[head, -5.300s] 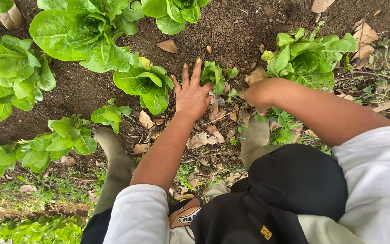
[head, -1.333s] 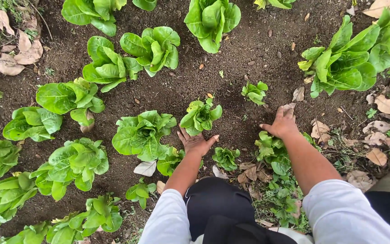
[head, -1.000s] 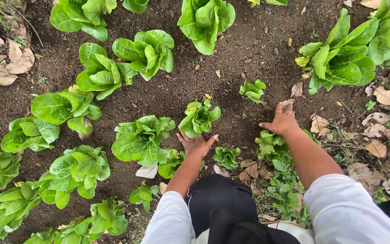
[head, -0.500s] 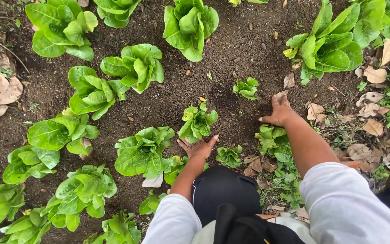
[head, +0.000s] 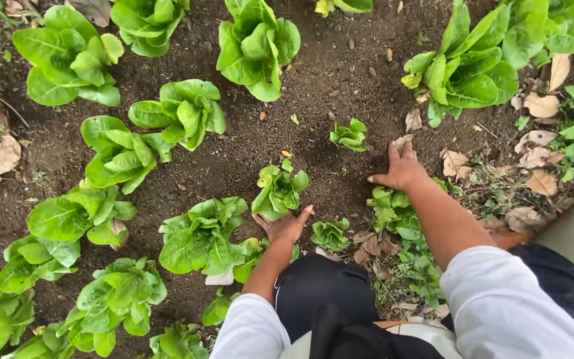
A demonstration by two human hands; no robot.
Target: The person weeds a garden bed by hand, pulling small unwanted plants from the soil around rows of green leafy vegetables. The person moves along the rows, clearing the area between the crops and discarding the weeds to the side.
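Head view: nearest us, our left hand (head: pixel 284 226) lies palm-up and open on the soil (head: pixel 340 66), fingers cupping the base of a small lettuce (head: pixel 279 189) without gripping it. Just right sits a seedling (head: pixel 331 234). Our right hand (head: pixel 401 169) presses flat and open on the soil beside dry leaves (head: pixel 454 162). Beyond stands a tiny lettuce (head: pixel 349 134), then big heads (head: pixel 258 46).
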